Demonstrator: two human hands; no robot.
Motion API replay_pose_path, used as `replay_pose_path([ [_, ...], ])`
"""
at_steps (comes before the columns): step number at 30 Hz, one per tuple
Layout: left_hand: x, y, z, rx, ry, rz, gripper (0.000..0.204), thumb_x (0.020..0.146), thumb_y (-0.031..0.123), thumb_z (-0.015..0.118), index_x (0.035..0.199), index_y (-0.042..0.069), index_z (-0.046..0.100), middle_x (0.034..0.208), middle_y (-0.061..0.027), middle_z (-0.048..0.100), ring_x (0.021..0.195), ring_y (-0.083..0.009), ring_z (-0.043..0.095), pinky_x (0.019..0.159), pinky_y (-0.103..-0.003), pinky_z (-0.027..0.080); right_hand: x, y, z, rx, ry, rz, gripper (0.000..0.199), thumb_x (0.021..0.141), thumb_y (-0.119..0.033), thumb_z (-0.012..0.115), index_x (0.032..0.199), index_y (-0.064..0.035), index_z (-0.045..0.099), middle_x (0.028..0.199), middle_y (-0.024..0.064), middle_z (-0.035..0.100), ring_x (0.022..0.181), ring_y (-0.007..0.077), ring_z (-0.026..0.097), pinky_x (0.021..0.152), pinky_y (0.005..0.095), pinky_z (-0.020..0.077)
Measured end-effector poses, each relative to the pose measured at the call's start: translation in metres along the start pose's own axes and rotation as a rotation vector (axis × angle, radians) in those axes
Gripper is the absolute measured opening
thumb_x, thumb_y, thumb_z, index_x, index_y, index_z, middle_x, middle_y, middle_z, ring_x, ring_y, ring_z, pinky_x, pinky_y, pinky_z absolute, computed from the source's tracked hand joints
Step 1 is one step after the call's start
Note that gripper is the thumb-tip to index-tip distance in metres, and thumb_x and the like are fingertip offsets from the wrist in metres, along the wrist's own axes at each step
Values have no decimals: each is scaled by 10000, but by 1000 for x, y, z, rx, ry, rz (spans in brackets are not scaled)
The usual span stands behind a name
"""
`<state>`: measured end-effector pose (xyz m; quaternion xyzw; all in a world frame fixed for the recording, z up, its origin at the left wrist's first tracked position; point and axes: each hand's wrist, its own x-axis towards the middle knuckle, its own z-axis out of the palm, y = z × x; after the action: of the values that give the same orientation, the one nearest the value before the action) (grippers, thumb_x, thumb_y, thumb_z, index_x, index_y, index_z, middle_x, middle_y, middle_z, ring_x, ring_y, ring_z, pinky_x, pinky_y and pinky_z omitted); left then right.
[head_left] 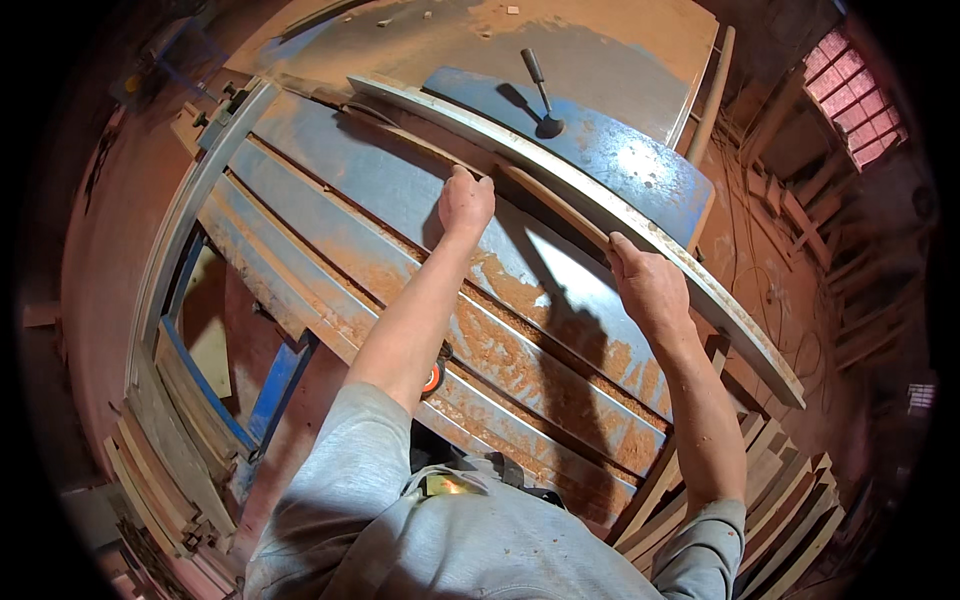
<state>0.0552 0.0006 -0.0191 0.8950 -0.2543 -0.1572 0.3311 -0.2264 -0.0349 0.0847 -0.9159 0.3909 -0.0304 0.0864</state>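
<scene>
Looking down from my head, my left hand [466, 203] is closed on the near end of a thin wooden strip [545, 200], its grip narrow around the wood, knuckles up. My right hand [650, 285] rests farther along toward the right edge of the tabletop [400, 200], fingers curled over the long pale fence rail [690, 270] that runs slantwise across the far side; I cannot tell whether that grip pinches the strip as well or only presses the rail. The strip lies just beside the rail, touching it along its length as far as I can see. Sawdust [530, 350] lies thick in the grooves of the blue metal tabletop. As I judge it, the dust could let the strip skid or ride up off the surface, and my fingers are close to the rail, so a slip could jam them against it. A black-handled lever [540, 95] stands beyond the rail, well apart. I see no boxes or bins here; cut slats [780, 500] are stacked loose at the lower right, off the tabletop.
</scene>
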Motion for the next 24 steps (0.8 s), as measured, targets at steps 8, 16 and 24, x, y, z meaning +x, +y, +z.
replay_pose_path([
  [8, 8, -2, -11, 42, 27, 24, 369, 883, 275, 625, 1071, -43, 626, 1078, -282, 695, 1056, -431, 660, 928, -492, 517, 12, -10, 5, 6, -2, 3, 164, 1037, -296, 513, 1042, -135, 545, 654, 168, 652, 620, 385, 663, 536, 505, 490],
  [16, 4, -9, -40, 38, -16, 62, 440, 899, 387, 650, 1077, -15, 663, 1131, -259, 687, 1112, -435, 630, 944, -505, 493, 25, -25, -2, -5, -69, 41, 288, 1038, -359, 521, 1203, -158, 646, 727, 197, 688, 697, 390, 692, 596, 501, 522],
  [24, -4, -88, -120, -163, 114, 64, 517, 913, 348, 655, 1227, -60, 608, 1022, -278, 695, 1004, -428, 667, 842, -435, 512, 37, -33, -1, -17, -58, 25, 280, 1031, -353, 529, 1183, -148, 647, 753, 198, 698, 722, 391, 699, 608, 504, 532],
])
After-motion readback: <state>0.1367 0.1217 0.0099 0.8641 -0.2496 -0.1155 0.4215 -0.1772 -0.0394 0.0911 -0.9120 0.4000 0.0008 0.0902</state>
